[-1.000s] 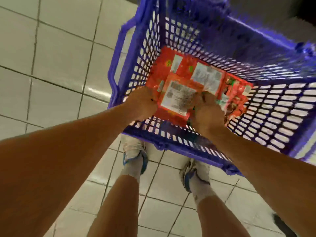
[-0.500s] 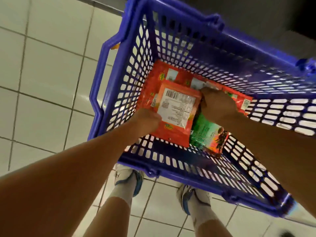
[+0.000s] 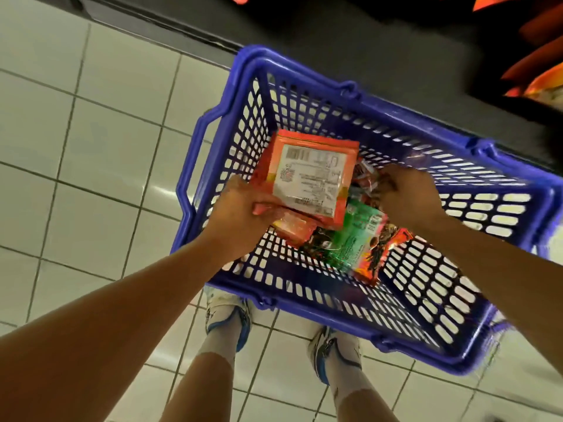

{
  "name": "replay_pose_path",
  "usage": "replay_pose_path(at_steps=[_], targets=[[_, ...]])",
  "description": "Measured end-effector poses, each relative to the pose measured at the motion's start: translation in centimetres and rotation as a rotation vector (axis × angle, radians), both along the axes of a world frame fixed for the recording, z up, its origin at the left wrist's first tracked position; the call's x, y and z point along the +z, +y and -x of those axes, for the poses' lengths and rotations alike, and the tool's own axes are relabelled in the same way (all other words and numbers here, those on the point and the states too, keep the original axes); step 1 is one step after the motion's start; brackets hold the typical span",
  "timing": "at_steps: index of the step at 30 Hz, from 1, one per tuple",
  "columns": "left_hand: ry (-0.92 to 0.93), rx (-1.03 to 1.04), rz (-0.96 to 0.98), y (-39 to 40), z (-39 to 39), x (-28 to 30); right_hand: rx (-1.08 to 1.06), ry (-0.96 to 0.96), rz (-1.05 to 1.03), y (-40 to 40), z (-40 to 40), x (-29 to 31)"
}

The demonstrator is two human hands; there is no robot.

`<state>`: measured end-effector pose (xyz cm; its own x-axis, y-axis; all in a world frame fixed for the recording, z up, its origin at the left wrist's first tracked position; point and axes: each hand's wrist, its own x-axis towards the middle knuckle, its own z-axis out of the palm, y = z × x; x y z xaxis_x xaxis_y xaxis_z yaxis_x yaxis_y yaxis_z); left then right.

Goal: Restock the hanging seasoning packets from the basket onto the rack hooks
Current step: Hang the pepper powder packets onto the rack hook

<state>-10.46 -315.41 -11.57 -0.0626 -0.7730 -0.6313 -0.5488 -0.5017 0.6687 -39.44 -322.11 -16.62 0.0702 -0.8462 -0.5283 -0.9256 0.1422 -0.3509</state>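
A blue plastic basket (image 3: pixel 304 293) stands on the floor in front of my feet. My left hand (image 3: pixel 237 214) grips a stack of orange seasoning packets (image 3: pixel 310 178), back labels up, lifted over the basket's left part. Down among the red packets (image 3: pixel 364 175) near the far wall, my right hand (image 3: pixel 405 196) has its fingers curled on them. A green and red packet (image 3: pixel 356 242) lies on the basket bottom below my hands. Orange packets hanging on the rack (image 3: pixel 542 83) show at the top right edge.
White floor tiles (image 3: pixel 91 147) spread to the left and under the basket. A dark shelf base (image 3: pixel 335 35) runs along the top behind the basket. My shoes (image 3: pixel 228 318) stand just at the basket's near rim.
The view has pulled back and tilted up, showing the rack's base and hanging packets. My left hand has raised the orange stack. My right hand stays among the packets on the far side.
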Motion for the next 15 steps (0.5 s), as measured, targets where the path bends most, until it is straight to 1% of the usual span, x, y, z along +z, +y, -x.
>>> replay_pose_path(at_steps=[1,2,3,4,5,6,7,9,13,15], targets=[[-0.035,-0.013,0.052,-0.3,0.2,0.6,-0.047,-0.029,-0.008,0.1,0.1,0.5],[-0.029,0.008,0.083,-0.5,0.4,1.0,-0.123,-0.086,-0.033,0.3,0.2,1.0],[0.014,0.042,0.083,-0.9,0.6,1.5,-0.246,-0.188,-0.087,0.5,0.2,1.6],[0.088,0.110,0.043,-1.2,0.8,2.1,-0.385,-0.305,-0.146,0.8,0.1,2.2],[0.176,0.200,-0.036,-1.5,1.0,2.8,-0.509,-0.404,-0.191,1.2,0.0,2.9],[0.236,0.296,-0.113,-1.7,1.1,3.3,-0.599,-0.489,-0.225,1.5,-0.2,3.7],[0.254,0.356,-0.147,-1.8,1.2,3.7,-0.658,-0.556,-0.249,1.7,-0.3,4.6],[0.245,0.449,-0.153,-1.6,1.2,4.6,-0.732,-0.671,-0.288,2.0,-0.7,6.9],[0.309,0.742,-0.186,-1.5,1.2,7.6,-0.815,-0.840,-0.325,2.4,-1.0,12.0],[0.333,0.819,-0.165,-1.6,1.2,9.8,-0.836,-0.927,-0.321,2.2,-1.0,14.9]])
